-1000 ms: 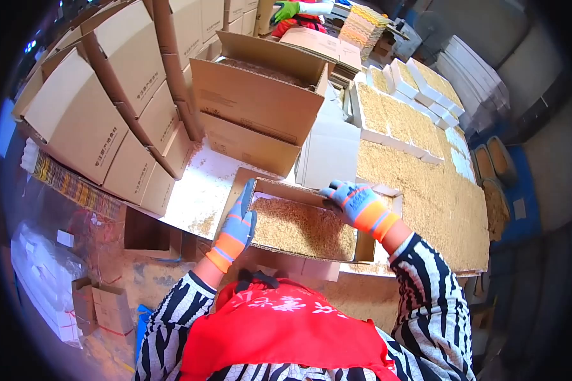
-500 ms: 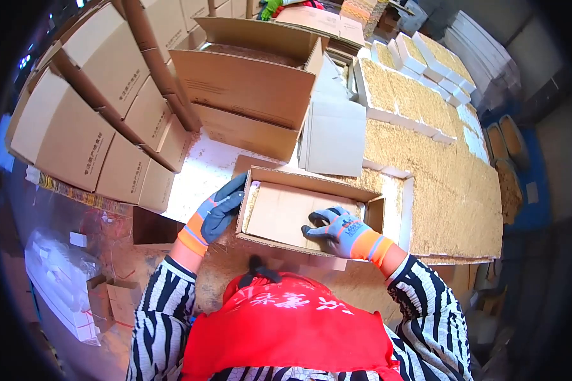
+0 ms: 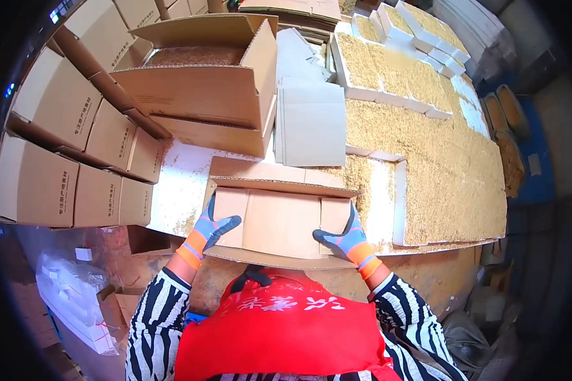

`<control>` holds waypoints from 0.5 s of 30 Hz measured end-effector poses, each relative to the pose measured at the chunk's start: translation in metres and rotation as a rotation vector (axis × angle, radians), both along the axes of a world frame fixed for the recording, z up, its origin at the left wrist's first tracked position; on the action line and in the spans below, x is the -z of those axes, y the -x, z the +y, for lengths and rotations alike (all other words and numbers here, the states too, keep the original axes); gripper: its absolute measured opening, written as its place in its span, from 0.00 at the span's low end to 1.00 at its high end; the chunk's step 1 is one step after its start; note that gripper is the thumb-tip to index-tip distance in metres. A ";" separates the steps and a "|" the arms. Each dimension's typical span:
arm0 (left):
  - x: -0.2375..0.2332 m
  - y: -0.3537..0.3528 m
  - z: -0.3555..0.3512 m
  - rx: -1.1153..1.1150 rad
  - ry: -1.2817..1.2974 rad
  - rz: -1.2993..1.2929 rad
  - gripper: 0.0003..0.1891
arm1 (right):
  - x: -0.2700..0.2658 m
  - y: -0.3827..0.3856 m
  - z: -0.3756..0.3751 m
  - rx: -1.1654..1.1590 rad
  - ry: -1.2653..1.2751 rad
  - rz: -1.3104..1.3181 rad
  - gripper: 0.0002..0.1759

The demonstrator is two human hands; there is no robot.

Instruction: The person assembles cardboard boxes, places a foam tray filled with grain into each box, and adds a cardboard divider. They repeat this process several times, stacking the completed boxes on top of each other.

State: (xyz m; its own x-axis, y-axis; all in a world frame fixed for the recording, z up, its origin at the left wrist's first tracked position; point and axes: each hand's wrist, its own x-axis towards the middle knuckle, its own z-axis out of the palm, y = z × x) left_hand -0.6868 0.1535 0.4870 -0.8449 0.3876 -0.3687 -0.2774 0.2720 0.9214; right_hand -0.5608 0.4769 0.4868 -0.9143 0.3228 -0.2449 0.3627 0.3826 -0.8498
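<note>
A cardboard box (image 3: 283,219) lies in front of me at the table's near edge. Its two short end flaps are folded inward over a flat cardboard piece, while the long side flaps stand up. My left hand (image 3: 215,223), in a grey-blue glove with an orange cuff, grips the left end, thumb over the end flap. At the right end my right hand (image 3: 346,236), gloved alike, holds the box the same way. The fingers of both hands are partly hidden along the box ends. What lies under the flaps is out of sight.
Closed printed boxes (image 3: 57,101) are stacked at the left. Behind my box stands a larger open carton (image 3: 200,95), beside grey cardboard sheets (image 3: 311,124). White trays (image 3: 397,190) of golden-brown crumbly material cover the table's right side. A plastic bag (image 3: 63,292) lies at lower left.
My right hand has moved from inside the box to its right end, and my left hand has shifted its grip. The end flaps are now folded in, covering the crumbly edge seen before.
</note>
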 end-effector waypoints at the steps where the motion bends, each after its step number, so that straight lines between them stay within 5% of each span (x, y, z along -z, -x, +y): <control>1: 0.000 0.001 0.003 -0.024 0.024 -0.006 0.45 | -0.006 0.005 0.001 0.002 0.074 0.040 0.67; 4: -0.006 -0.006 0.011 0.020 0.069 0.104 0.39 | -0.002 0.003 0.009 0.022 0.176 0.089 0.65; 7: -0.036 -0.020 0.019 -0.144 -0.428 -0.158 0.32 | -0.012 -0.008 0.023 0.008 0.155 0.073 0.61; 9: -0.007 -0.029 -0.005 -0.219 -0.591 -0.265 0.30 | -0.002 -0.020 0.041 -0.018 0.235 0.082 0.53; 11: 0.009 -0.051 0.015 -0.420 -0.255 -0.247 0.27 | 0.002 -0.032 0.053 -0.032 0.300 0.075 0.48; 13: 0.106 -0.076 -0.015 0.003 0.199 0.569 0.24 | -0.029 -0.041 0.054 -0.105 0.217 0.094 0.40; 15: 0.039 -0.086 0.003 0.080 0.208 0.537 0.22 | -0.019 -0.055 0.070 -0.078 0.306 0.111 0.42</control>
State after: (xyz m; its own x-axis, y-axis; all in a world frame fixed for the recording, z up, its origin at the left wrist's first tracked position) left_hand -0.6009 0.1567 0.4479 -0.9057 0.4230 0.0284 0.2432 0.4634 0.8521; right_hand -0.5060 0.5469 0.5059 -0.9599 0.1771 -0.2173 0.2411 0.1262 -0.9623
